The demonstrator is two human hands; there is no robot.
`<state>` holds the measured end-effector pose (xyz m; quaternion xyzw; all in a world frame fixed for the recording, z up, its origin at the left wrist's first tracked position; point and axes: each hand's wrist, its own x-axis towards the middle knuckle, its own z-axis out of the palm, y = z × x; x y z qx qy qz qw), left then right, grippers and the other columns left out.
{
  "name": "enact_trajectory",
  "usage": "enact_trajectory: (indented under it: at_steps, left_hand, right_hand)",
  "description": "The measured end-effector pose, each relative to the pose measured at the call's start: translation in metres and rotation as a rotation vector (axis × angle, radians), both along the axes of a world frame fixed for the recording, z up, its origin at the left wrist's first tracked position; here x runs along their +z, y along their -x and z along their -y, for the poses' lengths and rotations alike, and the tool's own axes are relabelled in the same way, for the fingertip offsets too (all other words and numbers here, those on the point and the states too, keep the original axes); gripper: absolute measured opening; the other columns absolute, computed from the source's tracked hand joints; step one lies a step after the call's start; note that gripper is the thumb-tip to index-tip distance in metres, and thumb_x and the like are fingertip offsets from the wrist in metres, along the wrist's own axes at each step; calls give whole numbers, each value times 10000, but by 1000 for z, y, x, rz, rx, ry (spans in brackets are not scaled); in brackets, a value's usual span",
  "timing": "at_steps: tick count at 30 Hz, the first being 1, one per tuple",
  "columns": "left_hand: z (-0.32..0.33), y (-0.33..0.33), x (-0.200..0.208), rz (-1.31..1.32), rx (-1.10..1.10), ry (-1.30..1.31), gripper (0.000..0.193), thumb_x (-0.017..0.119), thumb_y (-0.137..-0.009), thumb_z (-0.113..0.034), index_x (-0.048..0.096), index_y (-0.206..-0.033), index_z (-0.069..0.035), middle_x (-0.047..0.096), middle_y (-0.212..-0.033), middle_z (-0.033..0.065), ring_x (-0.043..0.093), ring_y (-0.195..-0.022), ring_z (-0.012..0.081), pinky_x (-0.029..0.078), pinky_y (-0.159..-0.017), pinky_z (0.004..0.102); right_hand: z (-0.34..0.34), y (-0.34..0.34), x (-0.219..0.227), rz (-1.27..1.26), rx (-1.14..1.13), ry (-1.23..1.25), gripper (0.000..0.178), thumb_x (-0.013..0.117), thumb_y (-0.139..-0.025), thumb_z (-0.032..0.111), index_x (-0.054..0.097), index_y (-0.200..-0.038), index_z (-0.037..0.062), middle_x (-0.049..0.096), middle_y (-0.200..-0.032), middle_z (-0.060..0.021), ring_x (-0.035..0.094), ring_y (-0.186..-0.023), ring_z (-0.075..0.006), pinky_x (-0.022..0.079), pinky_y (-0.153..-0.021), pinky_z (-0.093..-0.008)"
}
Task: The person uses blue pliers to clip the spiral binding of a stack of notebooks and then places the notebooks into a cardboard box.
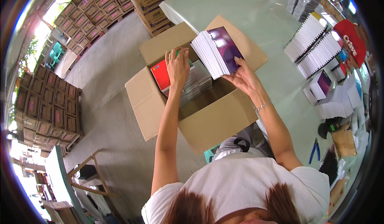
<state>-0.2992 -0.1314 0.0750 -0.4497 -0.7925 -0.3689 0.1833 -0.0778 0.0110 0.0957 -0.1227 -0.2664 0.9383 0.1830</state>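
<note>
In front of me an open cardboard box (212, 130) has its flaps folded out. Inside it, packed notebooks stand in its left part, one with a red cover (161, 75), beside grey-white stacks (196, 79). My left hand (178, 66) rests over these notebooks, fingers stretched forward and slightly bent, holding nothing that I can see. With my right hand (245, 79) I grip a stack of purple-covered notebooks (227, 48) by its near right end. That stack is tilted above the box's far right corner, its white page edges facing left. The box's lower inside is partly hidden.
A pale green table (280, 84) lies to the right, carrying spiral-bound notebooks (306, 36), a red cap (350, 40), more purple notebooks (321, 84) and blue-handled pliers (315, 151). Stacked cartons (48, 104) stand on the floor at left and at the back.
</note>
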Motion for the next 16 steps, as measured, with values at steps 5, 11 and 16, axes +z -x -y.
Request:
enact_trajectory:
  at_steps: [5,11,16]
  left_hand:
    - [-2,-72,57,1228,-797,-282,480,450,-1077,-423,623,-1287,-28,648,-1216,68,593,-1156,207,402,-1064,397]
    - [-15,-128,63,1219,-786,-172,417,517,-1066,-337,614,-1278,9,669,-1202,56,632,-1038,110,498,-957,301]
    - [-41,-156,58,1267,-806,-204,344,628,-1015,-216,628,-1244,41,706,-1127,78,627,-1090,120,496,-1028,314]
  right_hand:
    - [2,-51,4,-43,-7,-77,556,666,-984,253,415,-1375,-51,571,-1326,-203,617,-1211,-281,521,-1088,-425]
    - [2,-107,8,89,-99,-270,535,674,-982,271,457,-1354,-47,605,-1303,-148,619,-1205,-215,495,-1107,-372]
    - [-2,-148,6,96,-159,-344,602,668,-987,285,412,-1412,-55,569,-1385,-143,612,-1222,-225,491,-1096,-372]
